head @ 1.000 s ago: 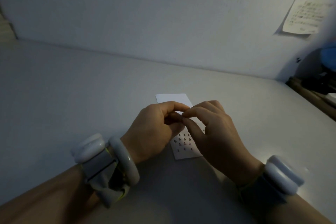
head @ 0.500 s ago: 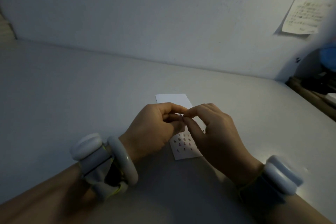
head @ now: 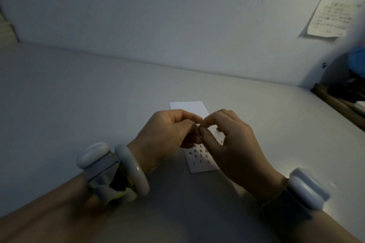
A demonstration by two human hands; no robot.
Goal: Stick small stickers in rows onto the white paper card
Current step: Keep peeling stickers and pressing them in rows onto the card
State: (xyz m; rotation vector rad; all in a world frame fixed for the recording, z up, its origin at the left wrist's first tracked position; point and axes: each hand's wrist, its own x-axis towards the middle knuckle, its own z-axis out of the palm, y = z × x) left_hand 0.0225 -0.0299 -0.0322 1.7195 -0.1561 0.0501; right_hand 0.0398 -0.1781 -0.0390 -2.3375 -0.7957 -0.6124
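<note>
1. Now, set against the frames from a second ago, I see both hands a touch higher over the card [head: 189, 107], fingertips meeting at the same spot above its middle.
2. The left hand [head: 166, 136] has its fingers curled inward, thumb and forefinger pressed together at the tips; the right hand [head: 233, 144] pinches thumb to forefinger against them. Something tiny seems to be passed or peeled between them (I cannot make out the sticker itself, too small and too dark).
3. The card lies flat on the table [head: 79, 104], its far end showing bare beyond the knuckles, its near end carrying the stickers [head: 200, 156] in short rows. More of those rows shows now than half a second ago, since the hands no longer cover them as much.
4. My reading: the lift means a fresh sticker is being readied, not yet laid. The count on the card looks unchanged, so the next row remains to be filled toward the far end.
5. Risk, as I judge it: the sticker folding onto a fingertip.
</note>
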